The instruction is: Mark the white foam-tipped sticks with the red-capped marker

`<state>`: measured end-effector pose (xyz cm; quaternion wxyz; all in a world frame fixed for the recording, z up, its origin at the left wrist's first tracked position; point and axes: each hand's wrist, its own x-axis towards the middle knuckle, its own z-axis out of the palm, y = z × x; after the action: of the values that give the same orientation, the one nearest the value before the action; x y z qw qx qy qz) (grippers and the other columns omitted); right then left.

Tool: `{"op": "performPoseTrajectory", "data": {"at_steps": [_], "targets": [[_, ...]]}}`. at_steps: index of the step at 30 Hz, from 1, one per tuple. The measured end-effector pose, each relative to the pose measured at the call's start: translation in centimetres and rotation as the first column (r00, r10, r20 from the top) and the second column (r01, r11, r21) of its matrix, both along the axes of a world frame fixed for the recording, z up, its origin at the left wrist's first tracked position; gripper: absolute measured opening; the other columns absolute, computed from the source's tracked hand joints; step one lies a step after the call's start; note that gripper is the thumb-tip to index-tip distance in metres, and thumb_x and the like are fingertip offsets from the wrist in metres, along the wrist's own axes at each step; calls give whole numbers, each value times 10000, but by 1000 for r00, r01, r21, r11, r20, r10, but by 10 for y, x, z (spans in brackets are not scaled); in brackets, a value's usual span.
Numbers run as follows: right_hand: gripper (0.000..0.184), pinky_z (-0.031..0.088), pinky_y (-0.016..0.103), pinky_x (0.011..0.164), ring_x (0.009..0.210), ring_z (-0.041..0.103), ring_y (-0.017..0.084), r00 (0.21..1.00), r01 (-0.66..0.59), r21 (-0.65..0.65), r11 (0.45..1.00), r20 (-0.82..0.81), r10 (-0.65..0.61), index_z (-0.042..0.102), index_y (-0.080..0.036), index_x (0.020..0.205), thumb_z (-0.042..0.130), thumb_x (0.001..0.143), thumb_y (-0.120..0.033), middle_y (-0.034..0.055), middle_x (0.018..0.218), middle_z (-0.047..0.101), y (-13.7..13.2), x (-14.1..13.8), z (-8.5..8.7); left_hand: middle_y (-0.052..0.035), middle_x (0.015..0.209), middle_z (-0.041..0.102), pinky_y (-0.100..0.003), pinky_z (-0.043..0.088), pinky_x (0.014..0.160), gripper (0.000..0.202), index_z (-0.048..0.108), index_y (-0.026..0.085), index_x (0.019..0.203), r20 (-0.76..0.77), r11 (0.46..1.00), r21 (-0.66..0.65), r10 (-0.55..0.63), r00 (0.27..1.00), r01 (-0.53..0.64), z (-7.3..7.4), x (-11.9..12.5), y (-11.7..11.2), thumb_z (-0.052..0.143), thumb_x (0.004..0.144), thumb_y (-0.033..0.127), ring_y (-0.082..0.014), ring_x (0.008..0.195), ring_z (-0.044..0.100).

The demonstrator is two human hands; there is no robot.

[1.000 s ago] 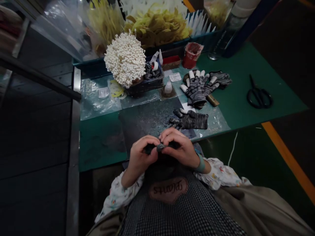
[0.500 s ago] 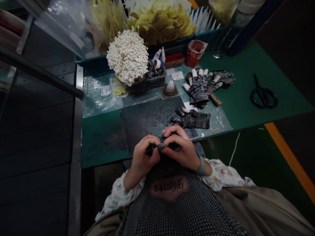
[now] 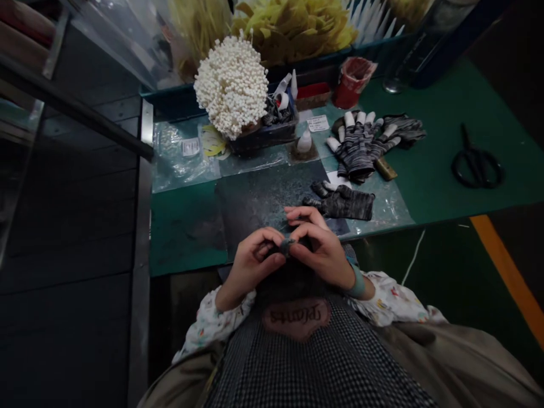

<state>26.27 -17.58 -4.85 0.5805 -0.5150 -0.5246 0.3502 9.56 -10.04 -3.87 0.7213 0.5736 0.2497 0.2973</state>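
Striped work gloves (image 3: 358, 150), black scissors (image 3: 471, 152) and a small nozzle bottle (image 3: 304, 141) are lying or standing on a green-topped bench (image 3: 429, 178), which is marking this place as a workshop. Bunched white-tipped stems (image 3: 232, 88) and heaped yellow pieces (image 3: 297, 34) are crowding its back like working stock. The person is wearing a checked apron (image 3: 306, 365), and an orange stripe (image 3: 509, 266) is crossing the floor (image 3: 385, 272) factory-fashion.

Near one dark rectangular mat (image 3: 259, 195) lie at least three grey knitted gloves (image 3: 356, 153). To its right lies one pair of black-handled scissors (image 3: 474, 153).
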Motion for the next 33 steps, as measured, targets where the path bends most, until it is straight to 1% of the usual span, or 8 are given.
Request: {"op": "performPoseTrajectory", "data": {"at_steps": [6,12,17,20,22,26,29,33], "targets": [[158,465,521,1122,1297,559,259,992,123,54,991,-13,-123,647,-266,994,719,933,-393,67,1199,571,0,-3,-5,-10,798,640,-198,510,647,404,658,171,786,-5,981,-178,71,997,-70,-11,7,3,910,708,477,-104,696,590],[178,505,510,1085,1263,585,273,987,150,67,986,41,-153,706,-264,932,795,868,-404,74,1182,595,0,0,-1,-24,796,660,-230,518,694,322,677,173,768,19,986,-98,135,991,-133,-11,12,2,872,770,430,-124,731,613],[194,479,499,1119,1262,616,259,992,-55,-46,997,-117,49,701,-233,843,753,907,-409,69,1144,633,3,4,1,-19,746,636,-230,484,675,371,688,166,736,27,980,-197,6,1000,-1,-7,7,7,878,751,484,-128,718,588],[271,452,502,1149,1259,634,256,924,-202,-100,974,-349,156,662,-218,830,745,902,-465,66,1158,631,6,3,0,-18,759,620,-230,470,657,408,695,166,765,27,944,-325,-58,998,64,-7,9,8,882,731,527,-124,702,573],[329,461,498,1139,1232,651,255,891,-214,-119,970,-431,143,626,-214,814,745,890,-511,66,1160,638,9,4,0,-19,788,619,-231,465,638,428,691,172,788,3,937,-347,-38,999,36,-6,13,8,884,719,549,-123,694,564],[349,525,431,1052,1228,632,248,971,-127,-152,980,-222,91,663,-232,997,741,877,-550,92,1244,620,11,16,4,4,764,604,-220,471,632,439,652,188,822,-5,952,-257,169,986,-165,-1,18,15,845,761,578,-107,667,545],[477,580,364,872,1017,671,217,993,-115,-219,969,9,120,658,-243,1179,802,822,-525,74,1153,668,12,29,7,5,795,611,-224,515,672,398,635,207,862,50,934,-212,305,951,-289,7,17,29,818,807,556,-111,700,567],[331,507,254,594,661,573,129,998,-64,-291,955,-12,63,680,-220,978,761,859,-519,-15,785,628,17,40,8,13,821,602,-220,538,661,345,604,213,861,94,910,-258,358,929,-325,11,15,49,826,822,474,-107,719,580]]}}
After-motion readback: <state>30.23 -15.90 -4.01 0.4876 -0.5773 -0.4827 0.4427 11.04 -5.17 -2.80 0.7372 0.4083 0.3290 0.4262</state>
